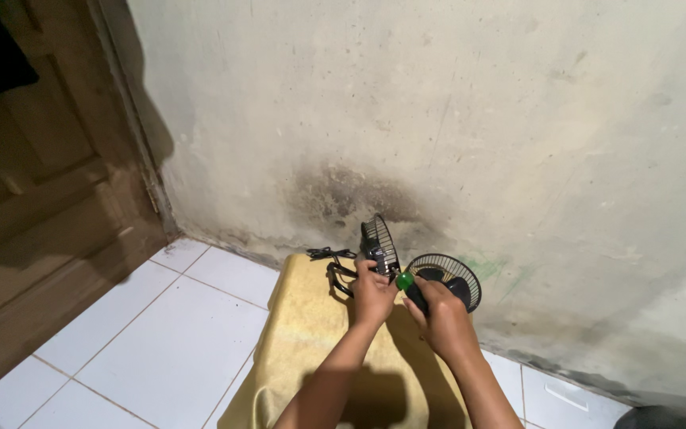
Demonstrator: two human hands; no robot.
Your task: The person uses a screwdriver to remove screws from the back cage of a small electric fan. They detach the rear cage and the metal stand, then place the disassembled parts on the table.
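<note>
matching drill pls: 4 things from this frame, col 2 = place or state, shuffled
1 small fan
2 loose grille
3 yellow cloth
4 wooden door

a spread over the floor tiles
b upright, under the left hand
c far left of the frame
d lying tilted by the wall, beyond the right hand

Pairs: 1-b, 2-d, 3-a, 4-c

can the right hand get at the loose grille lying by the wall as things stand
Probably yes: the right hand sits right beside the loose grille with nothing between them, though it already grips a green-tipped tool, so its fingers are not free.
</note>
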